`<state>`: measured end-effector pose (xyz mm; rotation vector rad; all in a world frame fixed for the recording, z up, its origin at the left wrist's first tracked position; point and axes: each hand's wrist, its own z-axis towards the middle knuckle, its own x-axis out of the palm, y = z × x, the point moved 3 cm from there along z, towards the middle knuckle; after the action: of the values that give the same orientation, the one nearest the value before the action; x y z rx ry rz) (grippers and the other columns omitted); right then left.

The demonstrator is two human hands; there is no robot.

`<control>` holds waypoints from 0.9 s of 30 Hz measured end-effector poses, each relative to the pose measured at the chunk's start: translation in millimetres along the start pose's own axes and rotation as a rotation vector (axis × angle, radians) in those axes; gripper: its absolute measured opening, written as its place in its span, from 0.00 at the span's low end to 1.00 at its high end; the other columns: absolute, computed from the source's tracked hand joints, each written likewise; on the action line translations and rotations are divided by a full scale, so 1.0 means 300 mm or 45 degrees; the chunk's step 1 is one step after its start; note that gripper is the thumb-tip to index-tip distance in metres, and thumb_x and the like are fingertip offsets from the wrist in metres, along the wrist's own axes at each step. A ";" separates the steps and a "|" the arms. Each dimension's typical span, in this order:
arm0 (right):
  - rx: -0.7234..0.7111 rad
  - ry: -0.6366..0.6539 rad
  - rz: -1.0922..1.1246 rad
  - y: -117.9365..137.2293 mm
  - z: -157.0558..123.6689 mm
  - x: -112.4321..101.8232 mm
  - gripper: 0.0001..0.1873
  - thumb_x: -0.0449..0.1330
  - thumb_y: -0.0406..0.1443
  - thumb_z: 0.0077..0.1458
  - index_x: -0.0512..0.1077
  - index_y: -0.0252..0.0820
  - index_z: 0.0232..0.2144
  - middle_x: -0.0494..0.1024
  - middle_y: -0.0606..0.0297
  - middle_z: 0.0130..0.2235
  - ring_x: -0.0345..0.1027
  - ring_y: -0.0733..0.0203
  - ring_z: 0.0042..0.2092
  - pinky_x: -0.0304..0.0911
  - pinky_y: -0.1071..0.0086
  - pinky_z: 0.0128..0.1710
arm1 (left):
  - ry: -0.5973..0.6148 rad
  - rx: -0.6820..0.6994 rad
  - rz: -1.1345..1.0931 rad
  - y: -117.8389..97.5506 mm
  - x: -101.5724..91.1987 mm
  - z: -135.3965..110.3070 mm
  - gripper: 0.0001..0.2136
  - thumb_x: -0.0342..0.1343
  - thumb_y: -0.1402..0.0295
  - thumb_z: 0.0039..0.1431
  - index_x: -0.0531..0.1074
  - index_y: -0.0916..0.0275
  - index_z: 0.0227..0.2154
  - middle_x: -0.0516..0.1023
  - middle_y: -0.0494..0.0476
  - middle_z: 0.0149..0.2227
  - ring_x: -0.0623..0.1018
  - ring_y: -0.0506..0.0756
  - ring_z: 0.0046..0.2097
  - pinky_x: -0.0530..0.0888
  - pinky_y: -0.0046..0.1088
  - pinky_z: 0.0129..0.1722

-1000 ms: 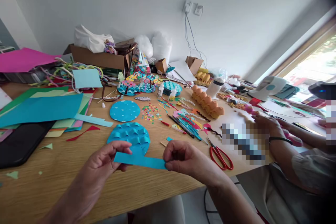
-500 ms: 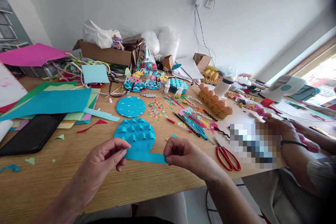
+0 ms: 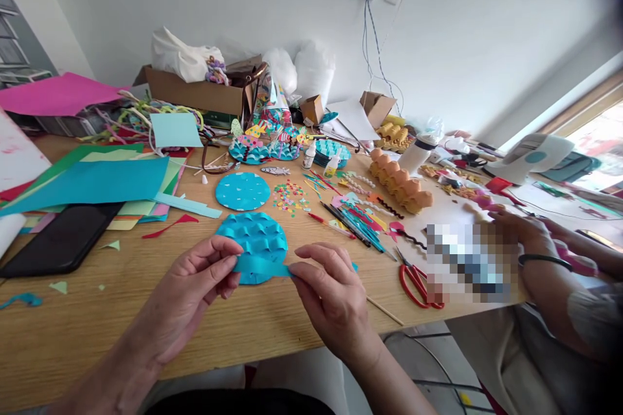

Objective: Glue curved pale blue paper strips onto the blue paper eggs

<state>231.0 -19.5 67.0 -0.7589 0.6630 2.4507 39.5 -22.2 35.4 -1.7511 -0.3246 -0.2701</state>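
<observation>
Between my two hands a blue paper strip (image 3: pixel 263 266) is held up, slightly curved. My left hand (image 3: pixel 207 272) pinches its left end between thumb and fingers. My right hand (image 3: pixel 333 292) pinches the right end, its other fingers bent above. Just behind the strip lies a blue disc (image 3: pixel 257 233) with rows of wavy paper strips on it; its near part is partly hidden by the strip and my left hand. Farther back sits a second blue disc (image 3: pixel 242 191) with small pale specks.
Red-handled scissors (image 3: pixel 418 282), a wooden stick (image 3: pixel 384 310) and several pens (image 3: pixel 353 227) lie to the right. Orange egg-carton pieces (image 3: pixel 399 180) stand behind them. Coloured paper sheets (image 3: pixel 97 185) and a black phone (image 3: pixel 63 237) are on the left. Another person's hands (image 3: pixel 528 233) work at far right.
My right hand has moved left, closer to my left hand, and the strip between them now looks shorter and more curved. A wooden stick shows beside my right hand.
</observation>
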 end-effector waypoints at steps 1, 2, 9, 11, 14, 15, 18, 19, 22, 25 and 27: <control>-0.004 -0.020 -0.024 0.001 -0.001 0.001 0.09 0.56 0.27 0.54 0.71 0.44 0.35 0.75 0.60 0.39 0.66 0.58 0.40 0.61 0.62 0.38 | -0.013 -0.002 0.010 0.001 -0.004 -0.003 0.11 0.66 0.61 0.43 0.73 0.59 0.29 0.70 0.45 0.24 0.70 0.45 0.25 0.67 0.17 0.24; -0.006 -0.032 -0.036 0.002 -0.002 0.003 0.09 0.57 0.26 0.54 0.71 0.44 0.35 0.75 0.61 0.38 0.66 0.58 0.39 0.61 0.63 0.37 | -0.023 -0.001 0.023 0.002 -0.010 -0.006 0.12 0.66 0.61 0.43 0.73 0.58 0.29 0.71 0.45 0.25 0.70 0.46 0.25 0.67 0.17 0.25; 0.091 -0.123 -0.213 0.002 0.006 0.029 0.12 0.55 0.26 0.54 0.75 0.47 0.32 0.74 0.62 0.35 0.63 0.58 0.37 0.57 0.64 0.35 | -0.081 0.046 0.188 0.002 -0.050 -0.027 0.12 0.65 0.60 0.43 0.72 0.59 0.29 0.72 0.46 0.26 0.71 0.47 0.27 0.68 0.20 0.26; 0.117 -0.151 -0.341 0.004 0.012 0.035 0.11 0.56 0.28 0.55 0.76 0.47 0.30 0.73 0.61 0.34 0.61 0.58 0.36 0.56 0.64 0.34 | -0.100 0.078 0.229 0.004 -0.058 -0.031 0.12 0.65 0.60 0.43 0.72 0.59 0.29 0.72 0.46 0.25 0.71 0.48 0.27 0.67 0.20 0.26; 0.121 -0.129 -0.401 0.003 0.013 0.044 0.11 0.55 0.29 0.56 0.77 0.46 0.31 0.69 0.63 0.25 0.58 0.62 0.28 0.53 0.67 0.28 | -0.125 0.099 0.250 0.014 -0.064 -0.035 0.11 0.64 0.61 0.44 0.72 0.59 0.29 0.72 0.47 0.24 0.71 0.49 0.27 0.67 0.21 0.26; 0.126 -0.107 -0.360 0.001 0.009 0.047 0.11 0.54 0.30 0.57 0.77 0.46 0.33 0.68 0.64 0.23 0.58 0.63 0.27 0.53 0.68 0.27 | -0.127 0.105 0.247 0.018 -0.063 -0.036 0.10 0.64 0.62 0.44 0.72 0.59 0.29 0.72 0.47 0.25 0.71 0.49 0.27 0.67 0.21 0.26; 0.268 -0.055 -0.047 -0.012 -0.014 0.056 0.13 0.52 0.30 0.58 0.74 0.46 0.42 0.73 0.65 0.25 0.66 0.64 0.27 0.59 0.70 0.28 | -0.121 0.131 0.219 0.033 -0.055 -0.037 0.09 0.64 0.63 0.44 0.73 0.59 0.29 0.72 0.47 0.24 0.71 0.49 0.27 0.67 0.21 0.26; 0.356 -0.065 0.098 -0.016 -0.025 0.058 0.14 0.52 0.30 0.58 0.73 0.46 0.44 0.75 0.64 0.27 0.68 0.64 0.28 0.62 0.71 0.29 | -0.114 0.137 0.205 0.037 -0.051 -0.037 0.09 0.63 0.64 0.44 0.73 0.59 0.29 0.72 0.47 0.24 0.71 0.49 0.26 0.67 0.21 0.26; 0.573 -0.132 0.477 -0.015 -0.055 0.063 0.15 0.53 0.30 0.57 0.72 0.47 0.45 0.78 0.65 0.31 0.73 0.64 0.32 0.66 0.72 0.32 | -0.073 0.139 0.187 0.047 -0.031 -0.037 0.08 0.62 0.65 0.46 0.73 0.59 0.30 0.72 0.47 0.24 0.70 0.49 0.26 0.67 0.21 0.26; 0.648 -0.166 0.651 -0.007 -0.067 0.067 0.12 0.55 0.30 0.55 0.74 0.46 0.40 0.79 0.65 0.32 0.74 0.62 0.34 0.68 0.70 0.33 | -0.029 0.151 0.209 0.048 -0.009 -0.034 0.06 0.61 0.66 0.47 0.72 0.58 0.29 0.71 0.47 0.23 0.70 0.48 0.26 0.67 0.21 0.25; 0.727 -0.172 0.733 -0.013 -0.066 0.073 0.09 0.58 0.31 0.53 0.76 0.45 0.36 0.80 0.65 0.31 0.74 0.62 0.33 0.68 0.71 0.32 | -0.019 0.157 0.238 0.042 0.000 -0.031 0.06 0.60 0.66 0.47 0.71 0.58 0.29 0.71 0.47 0.22 0.70 0.49 0.25 0.67 0.21 0.24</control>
<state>224.9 -21.2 37.9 -0.1819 1.6095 2.5386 44.0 -33.6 25.8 -1.6493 -0.1826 -0.1000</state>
